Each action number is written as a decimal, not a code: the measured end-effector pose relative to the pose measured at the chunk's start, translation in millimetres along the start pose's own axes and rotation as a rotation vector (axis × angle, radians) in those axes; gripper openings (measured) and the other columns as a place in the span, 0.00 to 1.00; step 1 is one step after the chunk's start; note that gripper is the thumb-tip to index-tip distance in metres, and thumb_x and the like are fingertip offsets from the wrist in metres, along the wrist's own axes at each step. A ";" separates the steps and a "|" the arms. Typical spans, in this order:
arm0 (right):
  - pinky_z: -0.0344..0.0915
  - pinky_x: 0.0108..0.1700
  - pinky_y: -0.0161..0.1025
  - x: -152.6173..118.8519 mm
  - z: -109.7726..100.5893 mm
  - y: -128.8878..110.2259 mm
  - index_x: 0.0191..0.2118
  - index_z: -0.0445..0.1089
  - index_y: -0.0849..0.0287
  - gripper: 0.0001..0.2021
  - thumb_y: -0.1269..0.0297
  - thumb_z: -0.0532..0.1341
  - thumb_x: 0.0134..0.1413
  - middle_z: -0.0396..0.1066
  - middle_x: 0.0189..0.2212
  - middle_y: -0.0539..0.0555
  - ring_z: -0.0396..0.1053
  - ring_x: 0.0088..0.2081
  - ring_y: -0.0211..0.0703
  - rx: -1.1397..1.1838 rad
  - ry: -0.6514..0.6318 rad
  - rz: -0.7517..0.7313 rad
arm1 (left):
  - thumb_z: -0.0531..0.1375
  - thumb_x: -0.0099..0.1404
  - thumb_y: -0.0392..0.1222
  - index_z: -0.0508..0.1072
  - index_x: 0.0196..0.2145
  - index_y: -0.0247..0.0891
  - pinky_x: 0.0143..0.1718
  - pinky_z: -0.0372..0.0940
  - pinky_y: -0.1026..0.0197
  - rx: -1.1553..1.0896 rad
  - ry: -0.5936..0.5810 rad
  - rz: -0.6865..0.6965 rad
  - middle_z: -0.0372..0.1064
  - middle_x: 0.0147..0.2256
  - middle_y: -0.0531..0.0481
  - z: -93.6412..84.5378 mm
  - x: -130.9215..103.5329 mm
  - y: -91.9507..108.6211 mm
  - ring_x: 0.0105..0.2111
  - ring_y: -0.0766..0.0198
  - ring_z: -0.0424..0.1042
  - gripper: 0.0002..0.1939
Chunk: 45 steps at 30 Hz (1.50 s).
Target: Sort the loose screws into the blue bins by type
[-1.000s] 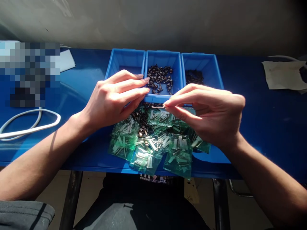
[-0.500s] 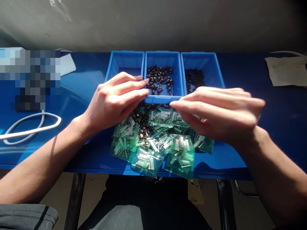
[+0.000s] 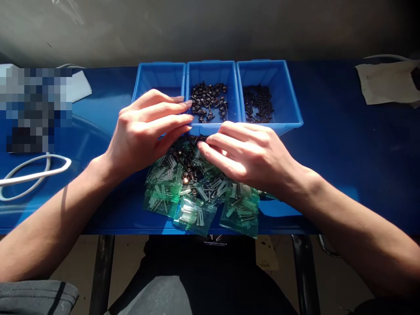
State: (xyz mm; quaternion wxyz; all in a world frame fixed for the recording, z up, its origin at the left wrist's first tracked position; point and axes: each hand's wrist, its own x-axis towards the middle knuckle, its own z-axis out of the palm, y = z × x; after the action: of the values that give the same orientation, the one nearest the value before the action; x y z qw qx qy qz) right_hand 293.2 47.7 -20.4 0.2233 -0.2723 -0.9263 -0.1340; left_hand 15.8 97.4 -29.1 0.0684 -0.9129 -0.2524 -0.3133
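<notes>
My left hand (image 3: 147, 124) is open, fingers outstretched across the front of the left blue bin (image 3: 159, 75). Its fingertips reach the near left corner of the middle blue bin (image 3: 210, 72), which holds dark washer-head screws (image 3: 210, 98). Over the pile in front of the bins, my right hand (image 3: 246, 151) has loosely bent, slightly parted fingers; nothing shows in them. Beneath both hands lie green-tinted clear bags (image 3: 197, 216) with white wall plugs and screws. Loose dark screws (image 3: 188, 168) lie among them, partly hidden by the hands. The right blue bin (image 3: 290, 98) contains thin black screws (image 3: 257, 105).
A white cable (image 3: 39, 175) loops on the blue table (image 3: 341, 144) at left, near a blurred-out item (image 3: 36, 111) and a white card (image 3: 80, 86). A brownish cloth or paper (image 3: 387, 81) lies at far right. The grey wall (image 3: 210, 30) stands behind the bins.
My right hand has moved left and inward, from the front of the right bin to above the bags. My left hand keeps its pose. The whole view has shifted slightly.
</notes>
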 end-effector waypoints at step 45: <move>0.87 0.48 0.44 -5.6 -24.0 -11.4 0.46 0.84 0.50 0.11 0.76 0.68 0.73 0.86 0.48 0.53 0.85 0.48 0.45 0.675 0.158 0.213 | 0.65 0.83 0.41 0.81 0.59 0.51 0.56 0.85 0.44 0.011 -0.015 0.018 0.82 0.61 0.53 0.4 -2.3 -4.0 0.61 0.52 0.82 0.12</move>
State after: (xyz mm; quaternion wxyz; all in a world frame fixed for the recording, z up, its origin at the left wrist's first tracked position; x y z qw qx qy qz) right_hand 299.2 27.1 -3.8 0.3844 -0.2668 -0.8647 0.1827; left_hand 12.5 100.0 -30.9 0.0744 -0.9171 -0.2465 -0.3045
